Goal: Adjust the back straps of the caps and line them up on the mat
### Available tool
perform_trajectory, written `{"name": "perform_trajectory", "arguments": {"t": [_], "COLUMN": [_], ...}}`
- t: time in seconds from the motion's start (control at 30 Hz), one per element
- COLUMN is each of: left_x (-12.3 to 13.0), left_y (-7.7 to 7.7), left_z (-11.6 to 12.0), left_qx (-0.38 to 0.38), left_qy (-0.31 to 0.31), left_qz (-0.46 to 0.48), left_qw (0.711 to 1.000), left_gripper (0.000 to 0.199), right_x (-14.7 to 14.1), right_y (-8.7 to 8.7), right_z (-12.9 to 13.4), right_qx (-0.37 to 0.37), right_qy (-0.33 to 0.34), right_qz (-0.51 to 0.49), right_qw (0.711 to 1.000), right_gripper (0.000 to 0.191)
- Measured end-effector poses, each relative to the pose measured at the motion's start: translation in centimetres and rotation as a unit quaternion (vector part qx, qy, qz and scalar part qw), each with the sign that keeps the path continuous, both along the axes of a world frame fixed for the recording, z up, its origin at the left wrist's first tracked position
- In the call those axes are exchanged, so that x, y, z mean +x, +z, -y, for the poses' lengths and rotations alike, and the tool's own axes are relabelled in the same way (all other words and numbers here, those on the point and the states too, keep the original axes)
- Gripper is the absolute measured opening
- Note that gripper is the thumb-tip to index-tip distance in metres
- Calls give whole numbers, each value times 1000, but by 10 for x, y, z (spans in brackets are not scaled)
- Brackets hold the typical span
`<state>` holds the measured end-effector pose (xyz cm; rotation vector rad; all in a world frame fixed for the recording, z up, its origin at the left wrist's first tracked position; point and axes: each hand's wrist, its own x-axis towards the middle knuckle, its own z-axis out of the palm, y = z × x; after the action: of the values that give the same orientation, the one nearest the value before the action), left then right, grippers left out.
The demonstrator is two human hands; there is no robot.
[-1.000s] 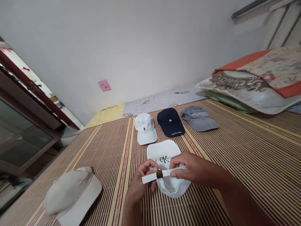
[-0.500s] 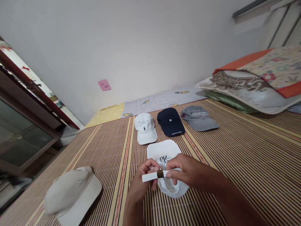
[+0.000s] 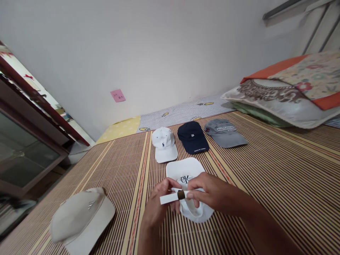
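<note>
Nearer the buckle [image 3: 181,194] than before, the right hand [image 3: 209,191] pinches the white strap [image 3: 168,198]; the left hand [image 3: 157,203] curls behind, its grip unclear. CK cap [image 3: 184,168] lies at the navy cap's [image 3: 192,136] six o'clock; strap seems threaded, end loose toward nine.

The CK cap [image 3: 185,168] was partly hidden by the right hand [image 3: 207,192], the beige cap [image 3: 81,217] was cut off at the bottom, and the pink note [image 3: 117,95] could not be read.
</note>
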<state>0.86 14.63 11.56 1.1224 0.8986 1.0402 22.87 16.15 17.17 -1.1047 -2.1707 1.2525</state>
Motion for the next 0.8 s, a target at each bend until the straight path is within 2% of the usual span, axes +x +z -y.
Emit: {"name": "perform_trajectory", "arguments": {"t": [0.07,0.13,0.23,0.37,0.5,0.63,0.8], "left_x": [-6,-13,-21,-25,-30,-34,-35], "left_y": [0,2,8,12,7,0,-1], "left_z": [0,2,5,5,2,0,0], "left_qx": [3,21,39,31,36,42,32], "left_qy": [1,-19,-53,-32,-14,-6,8], "left_qz": [24,24,-39,-103,-103,-90,-90], "left_qw": [1000,999,997,994,994,995,995], "left_gripper": [71,75,59,37,34,30,28], "right_x": [0,0,0,9,31,45,46], "right_y": [-2,-4,-7,-7,-8,-13,-21], "right_z": [0,-1,-2,-8,-17,-23,-27], "right_qx": [4,7,7,7,27,6,-7], "right_qy": [-5,-11,-7,-9,-37,-7,8], "right_qz": [4,8,3,-5,-36,-49,-48], "right_qw": [1000,1000,1000,1000,998,999,999], "right_gripper": [30,32,33,28,28,29,24]}}
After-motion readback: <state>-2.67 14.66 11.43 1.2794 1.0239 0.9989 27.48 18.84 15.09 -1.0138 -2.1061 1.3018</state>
